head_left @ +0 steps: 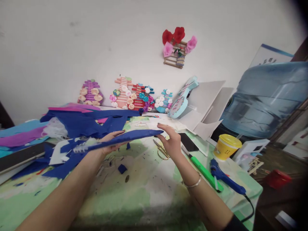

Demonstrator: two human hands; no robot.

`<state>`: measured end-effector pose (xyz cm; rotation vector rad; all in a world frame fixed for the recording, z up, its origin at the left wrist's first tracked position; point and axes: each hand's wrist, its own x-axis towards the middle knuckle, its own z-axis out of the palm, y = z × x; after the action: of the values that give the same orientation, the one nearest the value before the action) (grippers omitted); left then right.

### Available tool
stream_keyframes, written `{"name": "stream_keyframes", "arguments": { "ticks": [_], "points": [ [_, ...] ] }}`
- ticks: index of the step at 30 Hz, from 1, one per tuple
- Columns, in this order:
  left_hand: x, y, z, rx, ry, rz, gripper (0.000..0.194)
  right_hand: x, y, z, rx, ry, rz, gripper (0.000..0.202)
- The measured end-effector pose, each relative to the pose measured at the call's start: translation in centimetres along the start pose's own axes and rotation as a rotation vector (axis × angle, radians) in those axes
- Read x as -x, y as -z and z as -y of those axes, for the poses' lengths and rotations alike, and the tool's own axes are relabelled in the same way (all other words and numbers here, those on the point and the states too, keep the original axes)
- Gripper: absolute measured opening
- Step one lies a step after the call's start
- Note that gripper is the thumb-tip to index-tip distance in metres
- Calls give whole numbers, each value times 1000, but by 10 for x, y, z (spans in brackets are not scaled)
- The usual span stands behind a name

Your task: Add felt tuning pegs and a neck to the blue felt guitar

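A flat, thin board covered in dark blue paper [134, 134] is held up above the table and seen nearly edge-on. My left hand [112, 142] is closed on it, the palm beneath and fingertips showing at the far edge. At the board's right end, my right hand [169, 141] has its thumb below the tip and its fingers curved above. A twisted whitish strip [80, 149] shows at the board's left end. Gold-handled scissors [162, 151] lie on the table beside my right hand.
Blue paper sheets [79, 122] and scraps cover the left side. On the right are a phone [189, 142], a green cutter [204, 171], a blue glue gun [226, 178] with cord, and a yellow tub [226, 147]. Several flower-decorated lute shapes [138, 99] lean against the wall.
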<state>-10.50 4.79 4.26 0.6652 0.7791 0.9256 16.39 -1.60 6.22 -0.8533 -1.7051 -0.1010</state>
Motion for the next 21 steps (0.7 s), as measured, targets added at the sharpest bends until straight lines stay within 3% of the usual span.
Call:
{"name": "stream_keyframes", "arguments": {
  "ticks": [2,5,9,13,16,18,21],
  "points": [
    [4,1,-3,36,-4,63,50,-6,-18,-12,-140,-180,-118,13],
    [10,0,-7,4,-19,156,63,-10,-30,-27,-362,-462,-208,14],
    [16,-7,-5,-330,-35,78,66,-7,-30,-36,-525,-648,-239,19],
    [18,-14,6,-670,-163,-93,47,3,-27,-39,-532,-718,-227,26],
    [17,-15,11,-833,-230,-148,41,9,-25,-42,-454,-728,-241,33],
    [16,-15,12,-907,-283,-170,43,10,-23,-42,-383,-674,-264,34],
    [14,-13,12,-946,-319,-150,48,8,-21,-39,-235,-472,-315,29]
  ]
}}
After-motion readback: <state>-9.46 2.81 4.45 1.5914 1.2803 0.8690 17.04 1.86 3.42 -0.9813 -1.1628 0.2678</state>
